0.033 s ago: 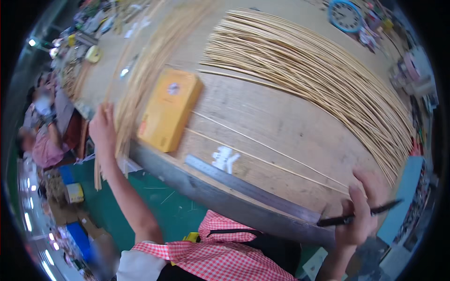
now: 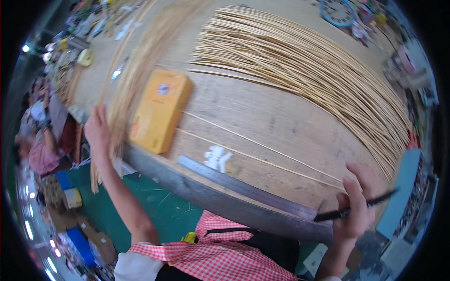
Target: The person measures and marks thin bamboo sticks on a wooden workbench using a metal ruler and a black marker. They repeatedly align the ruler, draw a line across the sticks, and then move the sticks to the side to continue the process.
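You are standing at the near edge of a wooden workbench (image 2: 281,117), and your left hand (image 2: 97,131) is lying flat with its fingers stretched out on a blurred bundle of thin cane strips (image 2: 136,79) at the bench's left edge, most likely to keep the loose strips gathered where they are overhanging the edge. That bundle is running with its long axis away from you, from the bench edge by your wrist up toward the far left corner, its near ends poking down past the edge. Your right hand (image 2: 355,206) is closing its fingers around a dark pen-like tool (image 2: 356,210), which is lying roughly level and pointing out to your right, held close to the right end of a steel ruler (image 2: 243,187) lying along the near edge, seemingly handy for marking. Two single strips (image 2: 262,146) are lying apart on the bare wood, slanting from beside a flat yellow box (image 2: 159,110) toward your right hand. Beyond them a broad fan of strips (image 2: 304,65) is sweeping across the bench toward the right.
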Demonstrator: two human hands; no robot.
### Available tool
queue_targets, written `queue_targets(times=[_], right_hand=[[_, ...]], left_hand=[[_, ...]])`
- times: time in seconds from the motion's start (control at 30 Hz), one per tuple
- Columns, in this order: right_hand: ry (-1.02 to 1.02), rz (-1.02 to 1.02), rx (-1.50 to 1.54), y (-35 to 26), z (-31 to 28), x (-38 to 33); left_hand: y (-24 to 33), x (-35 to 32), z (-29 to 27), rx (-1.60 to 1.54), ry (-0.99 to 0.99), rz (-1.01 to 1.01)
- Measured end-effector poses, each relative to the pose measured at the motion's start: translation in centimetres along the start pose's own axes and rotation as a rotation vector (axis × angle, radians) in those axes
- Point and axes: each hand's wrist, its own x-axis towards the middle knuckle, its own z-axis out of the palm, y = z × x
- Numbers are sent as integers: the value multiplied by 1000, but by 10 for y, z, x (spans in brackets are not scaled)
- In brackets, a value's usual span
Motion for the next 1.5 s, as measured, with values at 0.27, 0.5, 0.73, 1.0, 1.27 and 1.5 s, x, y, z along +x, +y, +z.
queue_targets(times=[0.27,0.5,0.73,1.0,1.27,1.5], right_hand=[[5,254,-21,60,28,15],[-2,306,-112,121,49,21],[53,192,-9,120,74,53],[-3,202,-88,125,89,63],[-51,231,-133,129,89,64],[-28,196,-103,128,73,54]], left_hand=[[-42,-3,66,33,65,259],[123,-64,-64,-400,124,388],[234,-119,-72,-769,-274,487],[254,-112,-47,-948,-308,606],[253,-121,-47,-999,-315,566],[250,-121,-35,-990,-387,632]])
